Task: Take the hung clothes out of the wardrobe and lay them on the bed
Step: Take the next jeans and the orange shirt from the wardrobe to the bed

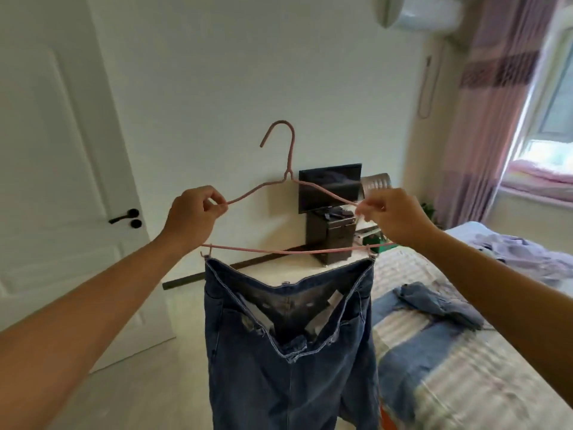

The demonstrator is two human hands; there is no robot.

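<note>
A pink wire hanger [290, 169] is held up in front of me, hook upward. Dark blue jeans [288, 352] hang from its bottom bar by clips at both waistband corners. My left hand [193, 214] pinches the hanger's left shoulder. My right hand [395, 217] pinches the right shoulder. The bed [459, 377], with a striped blue and white cover, lies to the right. A light denim garment [440, 302] and a pale lilac garment [521, 259] lie on it. The wardrobe is out of view.
A white door [59, 181] with a black handle stands at the left. A dark stand [330, 237] with a small screen sits against the far wall. Pink curtains [483, 119] and a window are at the right, an air conditioner above.
</note>
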